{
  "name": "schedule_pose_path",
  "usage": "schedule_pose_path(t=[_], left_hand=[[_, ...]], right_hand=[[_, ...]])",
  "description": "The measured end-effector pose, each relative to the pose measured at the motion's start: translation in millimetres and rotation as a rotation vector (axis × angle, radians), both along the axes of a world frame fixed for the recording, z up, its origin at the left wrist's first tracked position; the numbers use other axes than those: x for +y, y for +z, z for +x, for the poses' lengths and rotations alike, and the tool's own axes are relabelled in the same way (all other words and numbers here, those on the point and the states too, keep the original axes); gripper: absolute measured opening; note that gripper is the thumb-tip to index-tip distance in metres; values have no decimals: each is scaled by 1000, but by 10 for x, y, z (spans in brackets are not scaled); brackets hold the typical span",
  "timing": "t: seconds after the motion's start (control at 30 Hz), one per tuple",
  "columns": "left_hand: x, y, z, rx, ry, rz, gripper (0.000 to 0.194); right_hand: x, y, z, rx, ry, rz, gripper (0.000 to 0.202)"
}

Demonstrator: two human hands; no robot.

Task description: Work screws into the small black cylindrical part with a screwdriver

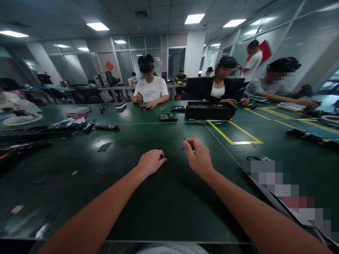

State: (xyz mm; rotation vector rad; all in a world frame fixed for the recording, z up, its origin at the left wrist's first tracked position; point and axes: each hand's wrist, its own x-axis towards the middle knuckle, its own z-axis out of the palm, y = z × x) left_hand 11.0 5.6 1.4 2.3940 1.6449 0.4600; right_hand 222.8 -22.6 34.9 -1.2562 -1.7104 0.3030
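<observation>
My right hand is closed around the handle of a small screwdriver. Its thin metal shaft points left and slightly down, and a bit of red shows at the handle. To the left, my left hand rests low on the green tabletop, with its fingers curled around a small dark object. Most of that object is hidden by the fingers, so I cannot tell its kind. A short gap separates the screwdriver tip from my left fingertips.
A long black tray stands across the table, beside a circuit-board device. Yellow tape marks the right. Red-handled scissors and a dark tool lie left. A person works opposite; others sit rightward.
</observation>
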Motion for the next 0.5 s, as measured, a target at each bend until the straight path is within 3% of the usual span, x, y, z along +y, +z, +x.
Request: schedule_pose_path(t=[0.3,0.5], left_hand=[[-14,44,-136,-210,89,-107,24],[57,207,-297,-545,161,-67,29]], right_hand=[[18,-20,6,6,18,1,29],[18,-12,17,3,31,-15,30]])
